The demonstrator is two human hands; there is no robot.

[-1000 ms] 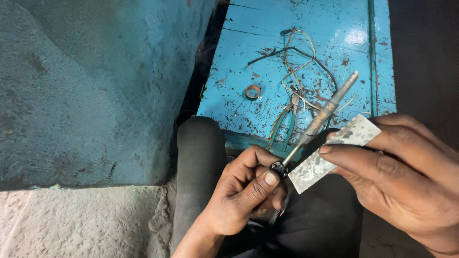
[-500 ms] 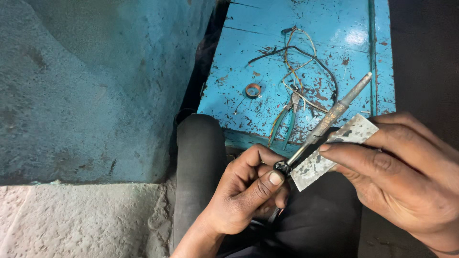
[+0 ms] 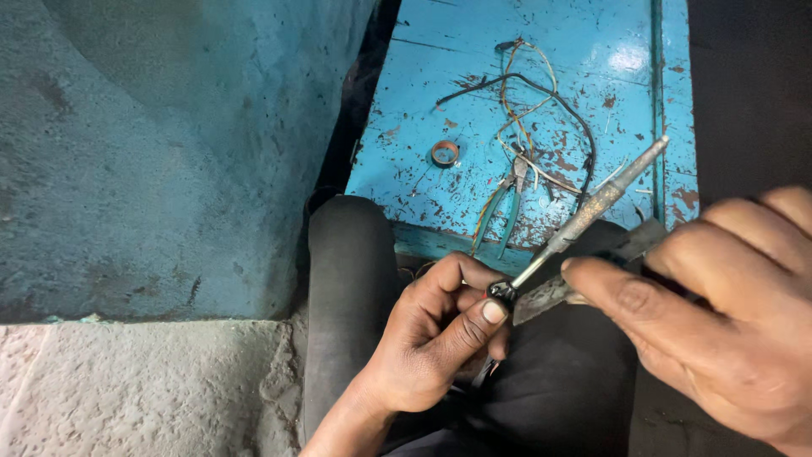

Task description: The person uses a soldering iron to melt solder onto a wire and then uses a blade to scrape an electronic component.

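Head view, looking down over the lap: the left hand (image 3: 431, 338) is closed, thumb and curled fingers pinching the near end of a slim metal rod (image 3: 584, 222), right where a small dark fitting sits at its tip. The rod runs up and away from that hand toward the right, its far end poking out over the blue surface. Just beside the thumb, the right hand (image 3: 719, 313) is also closed, its forefinger and thumb gripping a small flat strip of grey abrasive sheet (image 3: 554, 292) that lies against the rod's lower stretch, touching it. A dark knee (image 3: 351, 279) rises just left of the left hand.

The rod looks stiff and light, with tarnish along the middle; I judge it will not flex under the rubbing, and the near end by the fitting seems the sound place to hold it, as it is held. The strip looks thin and bendable, likely to crease or slip, so pinching it close to the rod makes sense.

Beyond both hands lies the chipped blue desk (image 3: 423, 68). On it, past the rod, rest green-handled pliers (image 3: 507, 203) among a tangle of thin wires (image 3: 541, 101), and to their left, apart, a small metal ring (image 3: 445, 153).
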